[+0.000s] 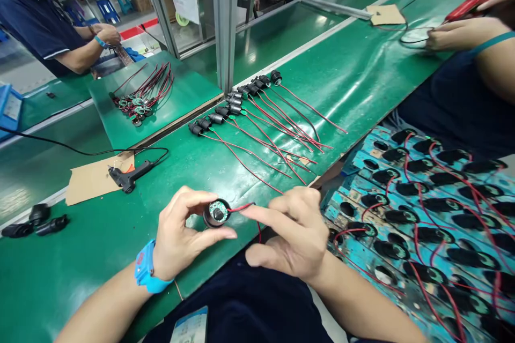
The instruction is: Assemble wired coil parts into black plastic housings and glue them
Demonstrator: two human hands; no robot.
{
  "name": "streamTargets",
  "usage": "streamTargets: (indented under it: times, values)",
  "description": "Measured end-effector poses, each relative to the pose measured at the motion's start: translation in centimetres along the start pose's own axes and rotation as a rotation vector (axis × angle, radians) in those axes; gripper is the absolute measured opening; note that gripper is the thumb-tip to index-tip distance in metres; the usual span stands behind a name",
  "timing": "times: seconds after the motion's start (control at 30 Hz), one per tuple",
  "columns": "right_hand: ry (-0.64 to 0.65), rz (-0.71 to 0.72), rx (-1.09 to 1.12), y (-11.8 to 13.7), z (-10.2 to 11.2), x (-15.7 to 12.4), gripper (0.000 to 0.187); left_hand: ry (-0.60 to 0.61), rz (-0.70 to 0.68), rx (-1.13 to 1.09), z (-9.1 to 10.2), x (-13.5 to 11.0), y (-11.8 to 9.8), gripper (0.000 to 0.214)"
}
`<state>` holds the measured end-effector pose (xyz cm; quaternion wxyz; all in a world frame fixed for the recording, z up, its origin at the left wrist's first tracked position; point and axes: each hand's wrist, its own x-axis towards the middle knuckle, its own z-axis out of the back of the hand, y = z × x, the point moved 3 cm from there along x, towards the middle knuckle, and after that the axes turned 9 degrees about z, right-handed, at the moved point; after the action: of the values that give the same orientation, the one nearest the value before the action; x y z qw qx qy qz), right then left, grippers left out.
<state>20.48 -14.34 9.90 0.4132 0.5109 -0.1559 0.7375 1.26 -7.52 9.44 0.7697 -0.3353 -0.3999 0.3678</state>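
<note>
Left hand (181, 236): fingers pinched shut on a round black socket (217, 213), held over the near edge of the tabletop (80, 257); glue gun (129, 174) at its 10 o'clock. Right hand (293, 236): fingers closed on the red wire (241, 207) at the socket's 3 o'clock; blue tray (422, 214) further toward 3 o'clock.

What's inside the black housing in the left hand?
A green circuit board sits in the black housing; anything beneath the board is covered. A red wire leaves it.
</note>
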Motion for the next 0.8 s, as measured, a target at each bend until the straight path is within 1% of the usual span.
streamTargets:
  times: [0.03, 0.07, 0.17, 0.27, 0.37, 0.47, 0.53, 0.6, 0.7, 0.8]
  values:
    - [0.019, -0.037, 0.041, 0.2, -0.5, 0.1, 0.052, -0.028, -0.072, 0.061, 0.2, -0.1, -0.1, 0.054]
    - [0.036, -0.07, 0.069, 0.4, -0.9, 0.2, 0.052, -0.058, -0.141, 0.119, 0.3, -0.2, -0.2, 0.052]
    - [0.077, -0.143, 0.088, 1.0, -1.7, 0.3, 0.037, -0.103, -0.293, 0.26, 0.6, -0.6, -0.4, 0.041]
    - [0.107, -0.194, 0.175, 1.7, -2.2, 0.3, 0.028, -0.125, -0.412, 0.357, 0.9, -0.9, -0.3, 0.03]
    - [0.163, -0.295, 0.385, 2.1, -2.9, -0.1, 0.029, -0.141, -0.541, 0.447, 1.3, -0.9, -0.5, 0.027]
    - [0.163, -0.456, 0.624, 2.1, -3.8, -0.7, 0.033, -0.135, -0.624, 0.51, 1.4, -0.7, -0.9, 0.021]
    - [0.148, -0.543, 0.728, 2.0, -4.2, -1.0, 0.035, -0.136, -0.669, 0.545, 1.2, -0.7, -1.2, 0.019]
    - [0.148, -0.563, 0.746, 2.0, -4.3, -1.2, 0.038, -0.146, -0.683, 0.569, 0.8, -0.7, -1.4, 0.018]
    - [0.132, -0.546, 0.712, 2.2, -4.1, -1.8, 0.04, -0.164, -0.63, 0.535, 0.2, -0.8, -1.4, 0.017]
    - [0.09, -0.57, 0.781, 2.6, -3.9, -2.6, 0.042, -0.168, -0.575, 0.498, -0.1, -0.9, -1.0, 0.016]
